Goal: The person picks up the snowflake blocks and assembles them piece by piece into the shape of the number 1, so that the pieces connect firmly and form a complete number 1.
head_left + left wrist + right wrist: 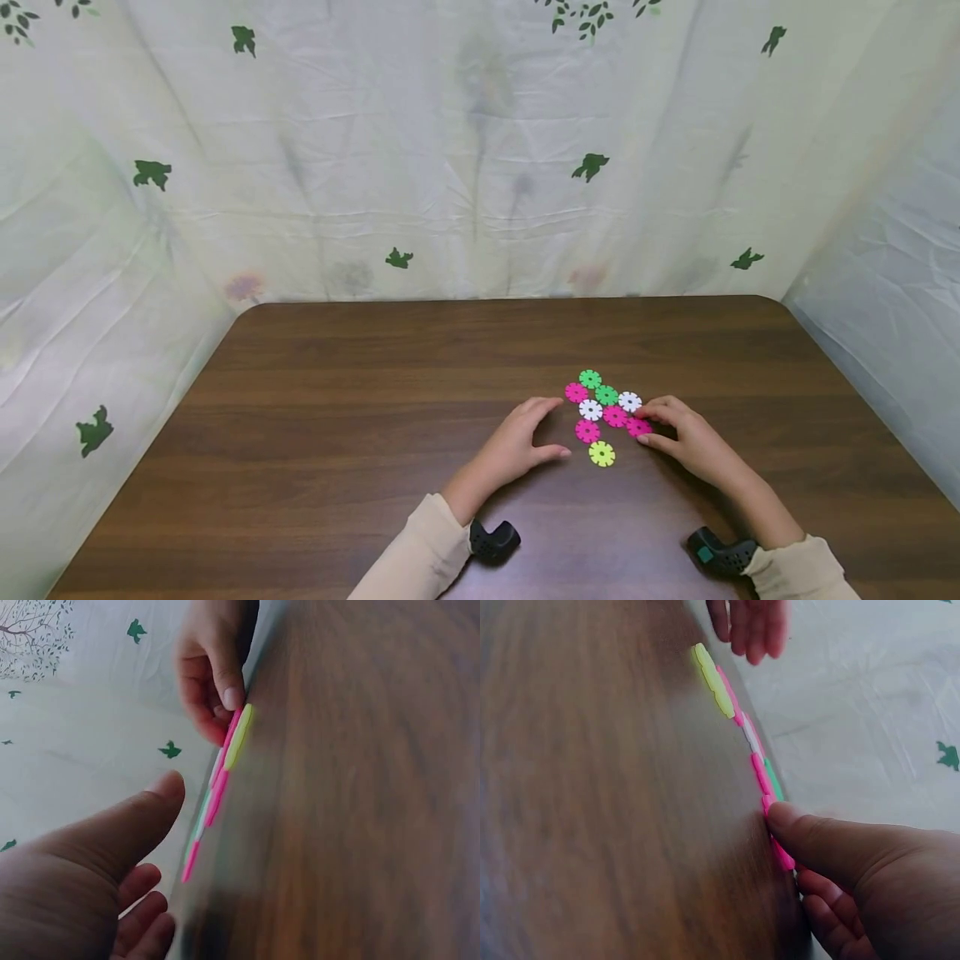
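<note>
Several flat notched plastic discs lie in a joined-looking cluster right of the table's middle. My right hand (693, 437) pinches the rightmost pink notched disc (639, 427) between thumb and fingers; in the right wrist view its thumb (791, 821) lies against the pink edge. Left of the cluster, my left hand (513, 446) is held with thumb and fingers spread apart, holding nothing. Between the hands are a yellow disc (602, 454) at the near end, a white disc (590, 410), another white disc (630, 402) near my right fingertips, and a green disc (590, 379) at the far end.
The brown wooden table (337, 417) has rounded far corners. A pale curtain (450, 150) printed with green birds hangs behind it and at both sides. Black wrist devices sit on the left wrist (495, 542) and right wrist (722, 552).
</note>
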Available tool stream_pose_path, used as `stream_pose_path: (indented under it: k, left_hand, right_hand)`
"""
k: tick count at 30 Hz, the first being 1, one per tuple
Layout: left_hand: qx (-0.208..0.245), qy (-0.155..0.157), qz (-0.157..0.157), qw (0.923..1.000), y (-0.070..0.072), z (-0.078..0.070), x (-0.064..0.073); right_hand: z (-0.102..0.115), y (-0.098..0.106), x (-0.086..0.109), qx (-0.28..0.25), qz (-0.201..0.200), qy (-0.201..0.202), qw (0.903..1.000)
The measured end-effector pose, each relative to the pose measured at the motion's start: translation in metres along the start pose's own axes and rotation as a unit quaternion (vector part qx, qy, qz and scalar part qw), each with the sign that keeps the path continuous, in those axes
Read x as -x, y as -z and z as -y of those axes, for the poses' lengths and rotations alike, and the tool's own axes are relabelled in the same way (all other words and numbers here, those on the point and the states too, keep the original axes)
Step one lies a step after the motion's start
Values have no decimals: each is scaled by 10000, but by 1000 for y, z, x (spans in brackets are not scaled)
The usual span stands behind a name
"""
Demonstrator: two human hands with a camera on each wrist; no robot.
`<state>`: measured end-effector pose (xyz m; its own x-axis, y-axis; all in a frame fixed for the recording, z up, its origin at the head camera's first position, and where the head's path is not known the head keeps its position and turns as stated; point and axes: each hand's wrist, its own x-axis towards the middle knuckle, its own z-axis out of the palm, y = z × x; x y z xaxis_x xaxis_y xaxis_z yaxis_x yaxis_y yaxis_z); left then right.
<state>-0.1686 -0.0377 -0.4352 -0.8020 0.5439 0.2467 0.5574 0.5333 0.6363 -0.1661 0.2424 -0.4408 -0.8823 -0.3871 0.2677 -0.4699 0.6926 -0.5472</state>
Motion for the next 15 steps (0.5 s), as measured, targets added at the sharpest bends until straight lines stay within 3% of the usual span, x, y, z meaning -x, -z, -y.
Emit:
stream_pose_path:
  k: [7,15]
  left_hand:
    - [-74,-13,-55,10000,-8,2,-5]
    - [-840,208,-258,9959,-19,-4,-13]
  right_hand:
    - [0,0,0,-8,-21,-21,10000]
    - [1,0,1,-44,101,-194,9998]
